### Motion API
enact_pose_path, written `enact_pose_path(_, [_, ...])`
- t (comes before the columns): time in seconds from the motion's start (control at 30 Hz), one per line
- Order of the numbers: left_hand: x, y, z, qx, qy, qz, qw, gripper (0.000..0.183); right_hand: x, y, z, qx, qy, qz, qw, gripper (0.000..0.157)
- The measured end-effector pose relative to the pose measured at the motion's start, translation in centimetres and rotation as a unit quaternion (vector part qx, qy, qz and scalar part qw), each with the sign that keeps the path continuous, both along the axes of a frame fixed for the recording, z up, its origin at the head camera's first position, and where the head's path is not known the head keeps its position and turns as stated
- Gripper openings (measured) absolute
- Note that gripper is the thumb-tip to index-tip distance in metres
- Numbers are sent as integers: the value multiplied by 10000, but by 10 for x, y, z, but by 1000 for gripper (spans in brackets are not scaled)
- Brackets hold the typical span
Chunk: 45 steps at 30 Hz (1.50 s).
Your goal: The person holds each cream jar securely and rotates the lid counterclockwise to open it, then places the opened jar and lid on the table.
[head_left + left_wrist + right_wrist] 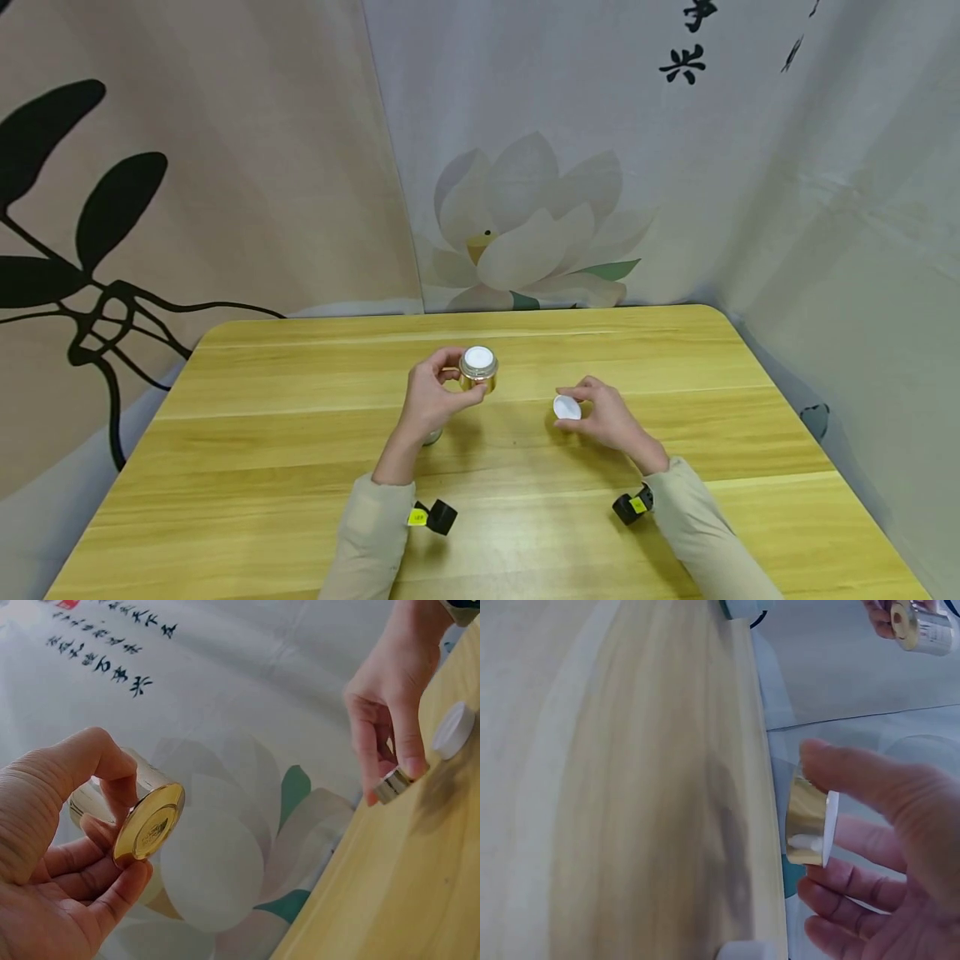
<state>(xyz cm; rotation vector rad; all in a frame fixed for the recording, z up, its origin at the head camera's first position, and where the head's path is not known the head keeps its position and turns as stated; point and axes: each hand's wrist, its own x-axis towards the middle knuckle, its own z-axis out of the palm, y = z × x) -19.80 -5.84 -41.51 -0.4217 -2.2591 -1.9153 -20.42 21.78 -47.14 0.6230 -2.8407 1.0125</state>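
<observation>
My left hand [435, 396] grips a small gold cosmetic jar [478, 379] between thumb and fingers, raised above the table. A white disc fills the jar's mouth inside a clear rim. In the left wrist view the jar's shiny gold base [156, 823] faces the camera, with a faint mark on it. Off to the right, my right hand [609, 417] pinches the jar's lid [567, 407] at its edge, white inner side showing. Its gold side wall [807, 823] shows in the right wrist view. Lid and jar are apart.
A small glassy thing [432, 437] stands on the wooden table [517, 533], partly hidden by my left wrist. A white round thing [454, 730] shows beside my right hand in the left wrist view. Printed curtains [555, 100] hang behind the table.
</observation>
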Motion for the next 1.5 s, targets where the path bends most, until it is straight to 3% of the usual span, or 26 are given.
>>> enact_pose_path(0.23, [0,1,-1,22,-58,-2,10000,45,-3,0,-7,296,-279,73,9991,53])
enact_pose_path(0.53, [-1,1,-3,-23,134,11,9999,43,-2,-1,-11,495,-306,169,9982,54])
enact_pose_path(0.93, [0,-1,-5,-150,37,-39,9999,44,-2,0,-13,724,-332,242,9965,51])
enact_pose_path(1.2, [0,-1,-11,-783,-274,0,9966,45,-2,0,-12,735,-321,356,9961,50])
enact_pose_path(1.5, [-1,2,-19,-1500,-631,108,9866,45,-3,0,-13,787,-379,331,9956,50])
